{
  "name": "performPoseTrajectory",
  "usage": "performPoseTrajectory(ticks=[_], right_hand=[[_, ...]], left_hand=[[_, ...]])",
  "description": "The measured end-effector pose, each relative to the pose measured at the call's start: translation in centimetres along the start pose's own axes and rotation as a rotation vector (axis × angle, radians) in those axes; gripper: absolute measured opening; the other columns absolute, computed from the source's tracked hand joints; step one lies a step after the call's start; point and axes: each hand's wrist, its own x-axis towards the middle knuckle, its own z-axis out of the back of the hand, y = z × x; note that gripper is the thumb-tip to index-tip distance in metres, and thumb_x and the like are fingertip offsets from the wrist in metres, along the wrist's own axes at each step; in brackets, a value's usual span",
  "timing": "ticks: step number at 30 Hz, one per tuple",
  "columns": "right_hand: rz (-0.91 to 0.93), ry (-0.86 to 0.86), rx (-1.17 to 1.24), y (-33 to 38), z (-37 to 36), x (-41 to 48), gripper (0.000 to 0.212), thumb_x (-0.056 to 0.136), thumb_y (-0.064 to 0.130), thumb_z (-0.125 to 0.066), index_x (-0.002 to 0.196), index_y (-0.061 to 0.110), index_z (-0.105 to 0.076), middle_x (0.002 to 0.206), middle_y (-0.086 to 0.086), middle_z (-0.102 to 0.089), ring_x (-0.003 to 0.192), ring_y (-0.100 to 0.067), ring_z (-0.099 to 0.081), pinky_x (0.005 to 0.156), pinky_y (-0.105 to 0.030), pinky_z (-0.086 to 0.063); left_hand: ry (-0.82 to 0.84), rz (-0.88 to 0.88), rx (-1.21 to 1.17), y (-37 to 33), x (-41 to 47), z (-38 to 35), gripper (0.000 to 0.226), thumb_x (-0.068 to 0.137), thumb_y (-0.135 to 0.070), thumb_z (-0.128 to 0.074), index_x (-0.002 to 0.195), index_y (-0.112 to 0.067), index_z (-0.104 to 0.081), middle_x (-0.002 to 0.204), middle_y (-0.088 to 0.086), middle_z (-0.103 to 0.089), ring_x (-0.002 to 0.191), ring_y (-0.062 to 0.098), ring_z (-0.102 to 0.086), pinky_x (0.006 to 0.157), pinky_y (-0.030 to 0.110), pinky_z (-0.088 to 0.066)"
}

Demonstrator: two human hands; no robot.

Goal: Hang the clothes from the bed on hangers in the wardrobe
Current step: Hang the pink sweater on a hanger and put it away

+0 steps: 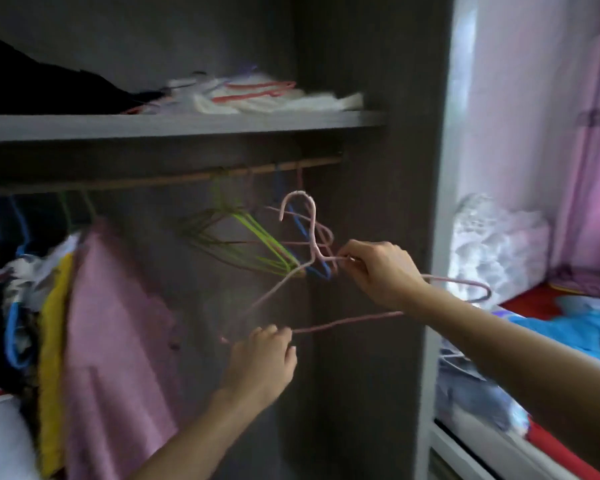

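A pink wire hanger [347,322] is off the rail, in front of the open wardrobe. My left hand [265,358] grips its lower left corner. My right hand [381,271] pinches its neck just below the hook. The hook points up below the wooden rail [174,180]. Green [257,237], blue and pink empty hangers dangle from the rail behind it. A pink garment [118,341], a yellow one [51,341] and darker clothes hang at the left. On the bed [548,299] at the right lie blue clothes [568,327] and a grey-blue garment [471,393].
A grey shelf [174,126] above the rail carries folded white cloth [257,95] and dark clothes [39,84]. The wardrobe's side panel [371,341] stands between the rail and the bed. A white bundle [496,244] and pink curtain [596,168] are beyond the bed.
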Motion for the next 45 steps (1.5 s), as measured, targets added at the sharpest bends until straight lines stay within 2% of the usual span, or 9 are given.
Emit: performPoseTrajectory(ticks=[2,8,12,19,25,30,37,40,45], right_hand=[[-0.045,0.056,-0.032,-4.5,2.4,-3.9,0.018,0.092,0.045,-0.055,0.102,0.032,-0.064,0.091,0.006,-0.071,0.088,-0.028,-0.064,0.065,-0.034,-0.045],[-0.335,0.105,-0.144,-17.7,9.6,-16.8,0.027,0.085,0.055,-0.061,0.091,0.03,-0.069,0.075,0.006,-0.067,0.078,-0.023,-0.063,0.058,-0.029,-0.036],[-0.596,0.046,-0.153,-25.1,14.2,-25.3,0.025,0.082,0.051,-0.066,0.083,0.026,-0.069,0.072,0.004,-0.066,0.075,-0.024,-0.063,0.063,-0.033,-0.048],[-1.077,-0.067,-0.259,-36.2,21.3,-40.3,0.024,0.083,0.046,-0.067,0.082,0.022,-0.072,0.068,0.005,-0.056,0.072,-0.021,-0.058,0.062,-0.03,-0.038],[-1.353,-0.172,-0.296,-44.9,26.1,-49.4,0.021,0.083,0.039,-0.07,0.07,0.022,-0.07,0.066,0.007,-0.063,0.067,-0.017,-0.06,0.054,-0.027,-0.037],[-1.605,-0.322,-0.222,-51.9,26.2,-55.7,0.032,0.089,0.039,-0.064,0.073,0.013,-0.072,0.065,0.0,-0.068,0.061,-0.02,-0.063,0.06,-0.037,-0.049],[-1.958,-0.54,-0.127,-58.0,24.3,-65.1,0.038,0.092,0.024,-0.062,0.065,-0.002,-0.065,0.055,-0.007,-0.055,0.055,-0.02,-0.048,0.056,-0.032,-0.032],[-2.069,-0.603,-0.114,-61.4,23.3,-70.0,0.034,0.091,0.021,-0.063,0.065,0.001,-0.069,0.056,-0.01,-0.061,0.056,-0.024,-0.053,0.059,-0.039,-0.04],[-2.228,-0.661,-0.095,-68.8,20.8,-76.1,0.028,0.088,0.019,-0.065,0.062,0.012,-0.07,0.065,-0.011,-0.069,0.069,-0.031,-0.066,0.07,-0.044,-0.052]], left_hand=[[0.079,-0.073,-0.088,-5.0,-0.3,-2.2,0.021,0.094,-0.04,-0.044,0.1,-0.025,-0.058,0.099,-0.006,-0.061,0.096,0.016,-0.06,0.078,0.033,-0.046],[0.201,-0.298,-0.194,-20.5,0.3,-6.2,0.025,0.093,-0.042,-0.043,0.104,-0.025,-0.058,0.106,-0.003,-0.064,0.102,0.021,-0.061,0.081,0.035,-0.047],[0.29,-0.459,-0.184,-30.1,1.7,-8.6,0.029,0.091,-0.044,-0.043,0.107,-0.024,-0.057,0.112,-0.001,-0.065,0.106,0.023,-0.061,0.084,0.034,-0.046],[0.465,-0.7,-0.191,-47.0,4.5,-14.8,0.027,0.089,-0.042,-0.046,0.104,-0.023,-0.058,0.113,0.003,-0.066,0.107,0.027,-0.06,0.084,0.036,-0.046],[0.581,-0.891,-0.278,-60.7,7.8,-21.8,0.025,0.089,-0.044,-0.047,0.101,-0.026,-0.059,0.105,0.0,-0.066,0.097,0.023,-0.062,0.078,0.035,-0.046],[0.725,-1.002,-0.282,-69.4,11.4,-27.1,0.018,0.089,-0.043,-0.048,0.088,-0.025,-0.053,0.089,-0.004,-0.057,0.086,0.022,-0.059,0.067,0.033,-0.041],[0.875,-1.117,-0.221,-79.5,14.2,-33.9,0.016,0.087,-0.041,-0.049,0.088,-0.027,-0.056,0.095,-0.003,-0.064,0.088,0.019,-0.061,0.065,0.031,-0.042],[0.934,-1.175,-0.179,-83.1,14.2,-36.5,0.012,0.087,-0.041,-0.048,0.085,-0.029,-0.05,0.101,-0.001,-0.064,0.095,0.021,-0.061,0.068,0.031,-0.042],[1.025,-1.185,-0.094,-88.8,15.2,-41.2,0.014,0.086,-0.042,-0.049,0.082,-0.029,-0.049,0.092,-0.003,-0.059,0.093,0.02,-0.06,0.071,0.031,-0.043]])
